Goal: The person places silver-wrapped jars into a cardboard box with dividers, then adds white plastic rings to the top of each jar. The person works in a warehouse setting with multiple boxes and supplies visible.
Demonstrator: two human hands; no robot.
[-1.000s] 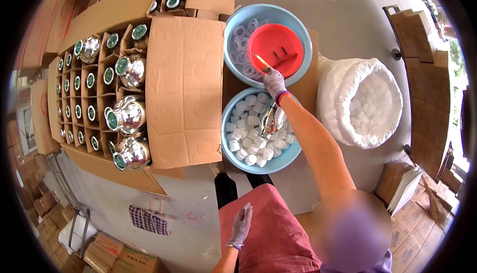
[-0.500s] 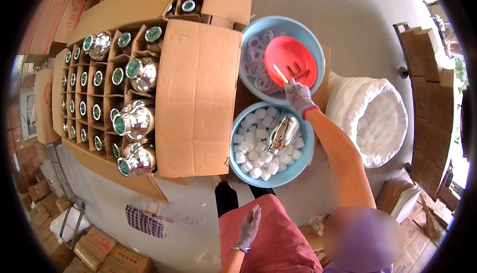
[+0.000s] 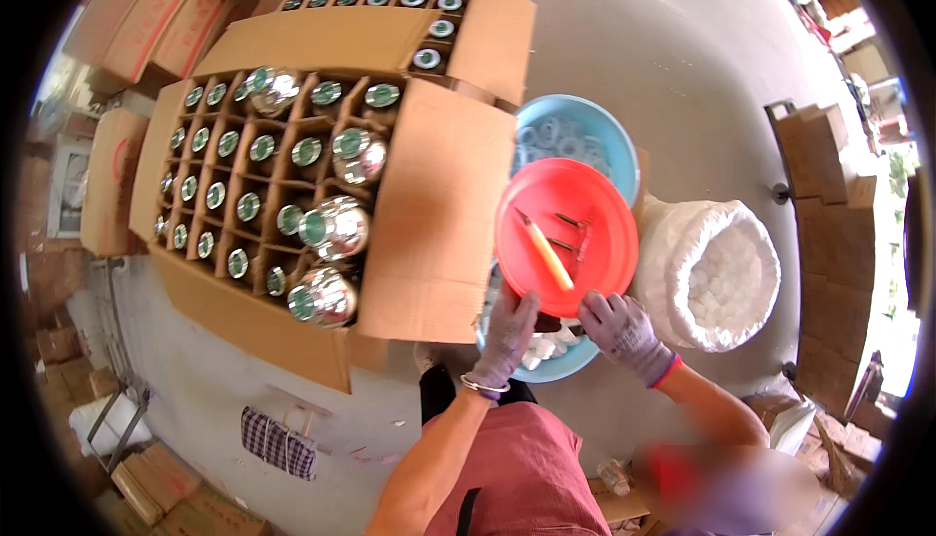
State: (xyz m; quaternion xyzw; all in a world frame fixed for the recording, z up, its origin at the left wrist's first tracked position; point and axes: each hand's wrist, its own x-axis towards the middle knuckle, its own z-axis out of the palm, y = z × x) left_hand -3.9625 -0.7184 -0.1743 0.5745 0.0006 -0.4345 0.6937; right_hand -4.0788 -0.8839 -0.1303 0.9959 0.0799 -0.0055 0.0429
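A red plastic bowl point(image 3: 609, 214) is tilted over the two blue tubs, both hands at its near rim. My right hand point(image 3: 624, 336), in a pale grey glove, has its fingers closed on that rim. My left hand point(image 3: 510, 336), also gloved, pinches the rim's near left. Inside the bowl lie a yellow-handled pointed tool point(image 3: 548, 255) and several thin brown and reddish pieces point(image 3: 582, 243). Below it, the near blue tub point(image 3: 551, 373) shows some white plastic caps point(image 3: 549, 346); the rest is hidden. Something dark between my hands is unclear.
The far blue tub point(image 3: 614, 131) holds clear rings point(image 3: 561, 138). To the right stands a white sack point(image 3: 663, 263) of white caps. On the left, a divided carton point(image 3: 439, 214) holds silvery glass flasks point(image 3: 336, 229), some standing proud. Another carton point(image 3: 492, 43) sits behind.
The red bowl has come nearer from the far tub and now covers much of the near one. My left hand has risen from my apron to its rim. The view has shifted.
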